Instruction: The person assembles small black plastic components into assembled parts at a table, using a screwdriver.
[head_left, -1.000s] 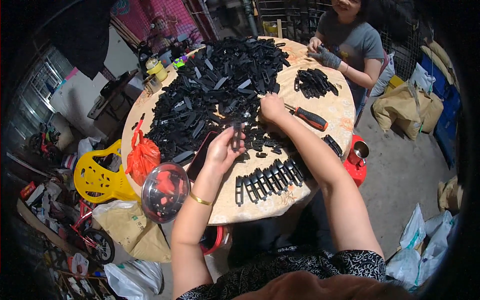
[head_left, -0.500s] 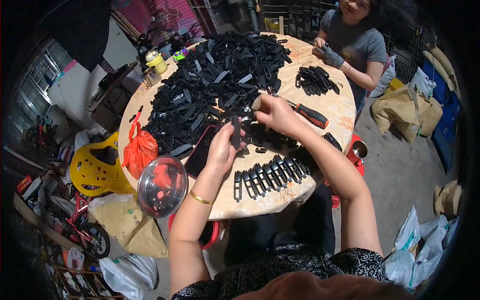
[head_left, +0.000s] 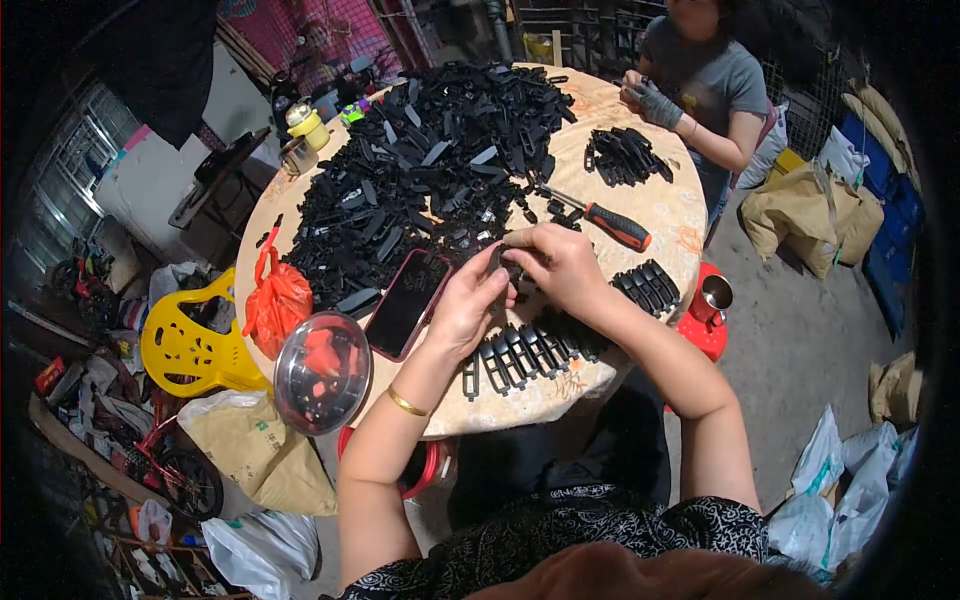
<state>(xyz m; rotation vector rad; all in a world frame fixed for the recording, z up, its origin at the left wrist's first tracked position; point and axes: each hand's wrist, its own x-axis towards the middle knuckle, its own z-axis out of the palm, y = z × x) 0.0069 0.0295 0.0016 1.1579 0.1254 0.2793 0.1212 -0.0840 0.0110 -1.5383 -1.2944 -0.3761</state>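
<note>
My left hand point(head_left: 472, 302) and my right hand point(head_left: 562, 265) meet over the near middle of the table. Pinched between their fingertips is a small black plastic part point(head_left: 507, 264), mostly covered by the fingers. Just below my hands, a row of black plastic frames point(head_left: 515, 358) lies side by side along the table's near edge. More black frames point(head_left: 648, 287) line up beside my right forearm. Beyond my hands spreads a large heap of loose black plastic parts point(head_left: 410, 170). A screwdriver point(head_left: 618, 227) with a black and orange handle rests right of my right hand.
A phone point(head_left: 406, 305) lies left of my left hand. A clear bowl point(head_left: 323, 374) and a red plastic bag point(head_left: 277, 302) sit at the table's left edge. Across the table, a person in a grey shirt point(head_left: 700, 75) works near a smaller black pile point(head_left: 627, 157). A metal cup point(head_left: 713, 296) stands on a red stool.
My right hand has come down from the heap to my left hand, and both now touch the black plastic part. The phone and the row of frames at right show more fully.
</note>
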